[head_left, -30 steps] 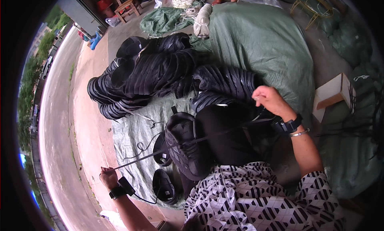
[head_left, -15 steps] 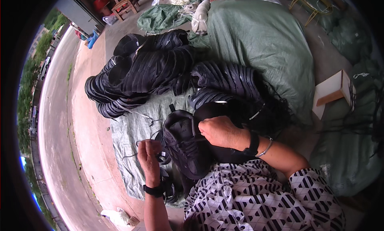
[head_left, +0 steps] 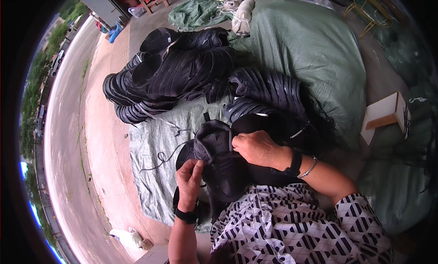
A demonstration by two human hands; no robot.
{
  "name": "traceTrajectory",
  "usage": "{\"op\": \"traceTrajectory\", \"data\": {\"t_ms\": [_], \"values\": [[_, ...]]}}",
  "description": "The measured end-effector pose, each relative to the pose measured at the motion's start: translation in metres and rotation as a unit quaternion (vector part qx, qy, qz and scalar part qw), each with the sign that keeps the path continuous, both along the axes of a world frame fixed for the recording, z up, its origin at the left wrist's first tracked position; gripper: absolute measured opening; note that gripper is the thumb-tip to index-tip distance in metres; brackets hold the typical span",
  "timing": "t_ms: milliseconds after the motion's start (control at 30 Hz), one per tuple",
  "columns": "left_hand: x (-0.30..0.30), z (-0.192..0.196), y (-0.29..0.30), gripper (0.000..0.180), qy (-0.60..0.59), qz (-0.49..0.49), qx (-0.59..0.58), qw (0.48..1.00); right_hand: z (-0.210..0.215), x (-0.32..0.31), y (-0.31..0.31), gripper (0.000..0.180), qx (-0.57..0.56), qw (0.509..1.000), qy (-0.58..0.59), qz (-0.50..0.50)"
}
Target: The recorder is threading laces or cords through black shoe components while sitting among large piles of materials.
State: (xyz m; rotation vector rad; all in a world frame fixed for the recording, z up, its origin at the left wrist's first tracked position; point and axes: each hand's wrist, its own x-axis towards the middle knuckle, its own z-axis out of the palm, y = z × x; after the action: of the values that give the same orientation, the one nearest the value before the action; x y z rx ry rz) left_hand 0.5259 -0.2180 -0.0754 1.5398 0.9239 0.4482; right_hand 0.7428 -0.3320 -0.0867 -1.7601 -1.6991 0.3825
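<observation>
The black shoe upper [head_left: 219, 166] is lying in the person's lap, directly between the two hands, with its long axis running from the lap up and away toward the piles of black shoe uppers [head_left: 182, 72] on the green tarp [head_left: 150, 145]. The right hand [head_left: 258, 147] is resting closed over the upper's far right edge, fingers curled down on the fabric. The left hand [head_left: 189, 177] is sitting just beside the near left edge, its fingertips pinched narrowly together, apparently on a thin dark cord [head_left: 162, 156] that is trailing leftward across the tarp. Both hands are touching the upper, and neither is clearly nearer.
</observation>
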Motion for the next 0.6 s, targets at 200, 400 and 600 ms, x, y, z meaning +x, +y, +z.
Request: {"op": "traceTrajectory", "data": {"t_ms": [200, 400, 600], "values": [[0.002, -0.005, -0.001, 0.023, -0.005, -0.022, -0.016, 1.0, 0.004, 0.002, 0.001, 0.005, -0.072, 0.995, 0.066, 0.011], [0.009, -0.007, 0.012, 0.021, 0.042, -0.032, 0.026, 0.998, 0.004, 0.003, 0.004, 0.004, -0.056, 0.997, 0.056, 0.009], [0.04, 0.027, 0.026, 0.009, 0.162, -0.171, 0.417, 0.878, 0.011, 0.014, 0.009, 0.007, 0.043, 0.996, -0.066, 0.051]]}}
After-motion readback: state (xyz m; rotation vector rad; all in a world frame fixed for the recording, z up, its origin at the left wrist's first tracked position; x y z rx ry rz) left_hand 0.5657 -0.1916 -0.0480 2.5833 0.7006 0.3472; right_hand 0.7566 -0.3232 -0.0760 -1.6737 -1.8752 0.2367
